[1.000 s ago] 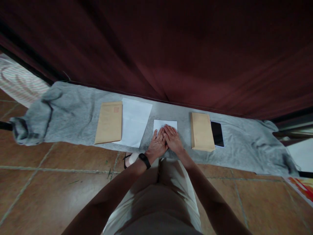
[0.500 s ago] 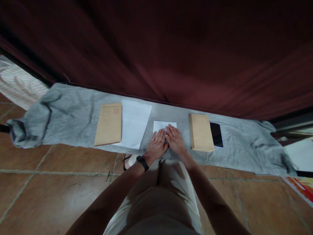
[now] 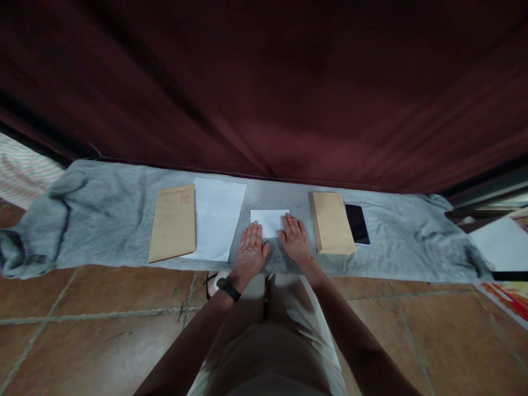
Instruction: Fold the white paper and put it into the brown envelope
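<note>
A small white folded-looking piece of paper [image 3: 270, 223] lies flat on the grey cloth in front of me. My left hand [image 3: 251, 250] rests flat with its fingertips on the paper's left end. At the opposite end, my right hand [image 3: 295, 236] is also laid flat, fingers slightly spread, fingertips touching the paper's right edge. Neither hand grips anything. Left of my left hand are larger white sheets [image 3: 218, 220], partly covered by a brown envelope [image 3: 173, 223]. To the right of my right hand sits a stack of brown envelopes [image 3: 333, 223].
A dark-screened phone [image 3: 357, 224] lies against the right side of the envelope stack. Grey cloth [image 3: 111, 214] covers the narrow bench. A dark red curtain [image 3: 264, 110] hangs along the far edge. Tiled floor [image 3: 124, 330] shows below.
My hands have moved apart along the white paper, the left one to its left end and the right one to its right end. The whole view has shifted slightly.
</note>
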`<control>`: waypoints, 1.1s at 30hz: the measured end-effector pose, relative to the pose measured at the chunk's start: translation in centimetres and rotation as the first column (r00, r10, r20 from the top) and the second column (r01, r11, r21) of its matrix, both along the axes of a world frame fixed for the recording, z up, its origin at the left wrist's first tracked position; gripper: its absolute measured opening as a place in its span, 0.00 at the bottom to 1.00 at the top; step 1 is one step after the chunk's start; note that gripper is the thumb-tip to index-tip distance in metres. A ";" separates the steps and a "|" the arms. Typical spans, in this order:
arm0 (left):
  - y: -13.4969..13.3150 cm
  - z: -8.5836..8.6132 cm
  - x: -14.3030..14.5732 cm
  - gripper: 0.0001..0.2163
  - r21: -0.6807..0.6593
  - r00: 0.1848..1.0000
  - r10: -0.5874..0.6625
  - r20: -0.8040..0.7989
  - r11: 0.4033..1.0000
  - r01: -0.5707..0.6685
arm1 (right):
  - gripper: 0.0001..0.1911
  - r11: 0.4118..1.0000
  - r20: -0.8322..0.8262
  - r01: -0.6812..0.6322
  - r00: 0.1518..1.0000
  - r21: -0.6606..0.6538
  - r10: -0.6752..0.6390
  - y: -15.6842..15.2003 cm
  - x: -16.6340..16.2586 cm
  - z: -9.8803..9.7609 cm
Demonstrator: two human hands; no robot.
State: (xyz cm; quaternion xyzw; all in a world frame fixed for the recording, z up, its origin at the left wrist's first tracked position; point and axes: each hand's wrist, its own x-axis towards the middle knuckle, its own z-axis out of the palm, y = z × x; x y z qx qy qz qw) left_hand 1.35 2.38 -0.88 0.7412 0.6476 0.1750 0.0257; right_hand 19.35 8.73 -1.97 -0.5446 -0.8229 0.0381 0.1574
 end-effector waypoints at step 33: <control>3.3 0.2 -1.4 0.25 0.053 0.998 0.008 0.059 0.999 -0.012 | 0.15 0.893 -0.082 0.107 0.984 -0.437 -0.157 9.3 -1.2 6.3</control>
